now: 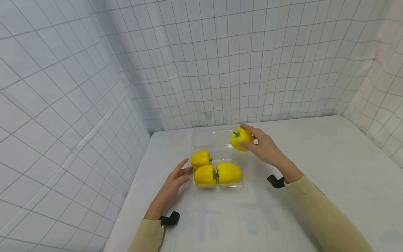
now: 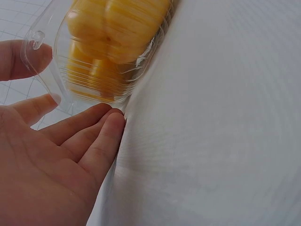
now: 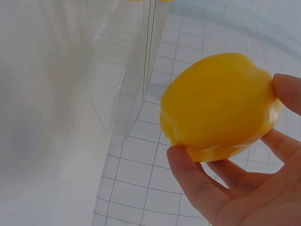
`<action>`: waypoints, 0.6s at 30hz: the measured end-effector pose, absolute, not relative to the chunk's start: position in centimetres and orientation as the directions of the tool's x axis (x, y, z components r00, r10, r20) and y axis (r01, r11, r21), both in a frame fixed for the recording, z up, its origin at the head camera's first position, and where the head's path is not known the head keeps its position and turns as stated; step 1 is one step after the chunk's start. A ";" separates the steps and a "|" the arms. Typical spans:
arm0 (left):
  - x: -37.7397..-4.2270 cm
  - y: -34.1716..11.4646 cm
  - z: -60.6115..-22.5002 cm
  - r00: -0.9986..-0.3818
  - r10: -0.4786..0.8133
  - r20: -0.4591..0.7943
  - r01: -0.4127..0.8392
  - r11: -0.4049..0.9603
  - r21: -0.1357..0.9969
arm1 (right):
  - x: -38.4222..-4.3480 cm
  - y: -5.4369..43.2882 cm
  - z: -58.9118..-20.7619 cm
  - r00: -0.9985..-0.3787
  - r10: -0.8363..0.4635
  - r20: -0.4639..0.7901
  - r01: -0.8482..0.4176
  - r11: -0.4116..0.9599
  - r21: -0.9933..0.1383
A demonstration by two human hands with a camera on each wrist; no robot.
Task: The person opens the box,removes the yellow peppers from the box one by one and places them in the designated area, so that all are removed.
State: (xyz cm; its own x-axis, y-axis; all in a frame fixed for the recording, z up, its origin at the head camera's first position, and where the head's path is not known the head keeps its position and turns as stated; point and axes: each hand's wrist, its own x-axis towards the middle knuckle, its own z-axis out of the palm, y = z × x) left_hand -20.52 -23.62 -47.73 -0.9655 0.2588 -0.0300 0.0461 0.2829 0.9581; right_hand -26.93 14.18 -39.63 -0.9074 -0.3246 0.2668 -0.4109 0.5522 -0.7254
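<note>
Sleeve [image 1: 325, 214] nearest; by the box [image 1: 225, 157], your right hand [image 1: 267, 148] aptly side-grips a likely light, slick pepper [image 1: 239, 139], left hand [image 1: 173, 181] relaxed.

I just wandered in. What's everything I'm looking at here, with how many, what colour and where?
Bell peppers in the container: three, yellow, two in the near row, one behind on the left
Held bell pepper: one, yellow with green stem, in the right hand
Container: one, clear, on the table
Lid: one, clear, open beyond the container
Table: one, white, under everything
Grid-patterned sheeting: count unclear, white with dark lines, behind and at both sides
Wrist pieces: two, black, one per wrist
Sleeves: two, beige, on the forearms
Hands: two, bare, left hand at the container's left side
</note>
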 end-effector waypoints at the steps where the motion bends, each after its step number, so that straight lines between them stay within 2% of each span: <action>1: -20.5 -23.6 -47.7 -0.965 0.260 -0.030 0.047 0.282 0.958 | -26.9 14.4 -39.7 -0.907 -0.327 0.267 -0.412 0.551 -0.725; 18: -20.4 -23.6 -47.5 -0.961 0.273 -0.030 0.047 0.269 0.962 | -26.6 17.6 -40.6 -0.927 -0.305 0.220 -0.364 0.580 -0.729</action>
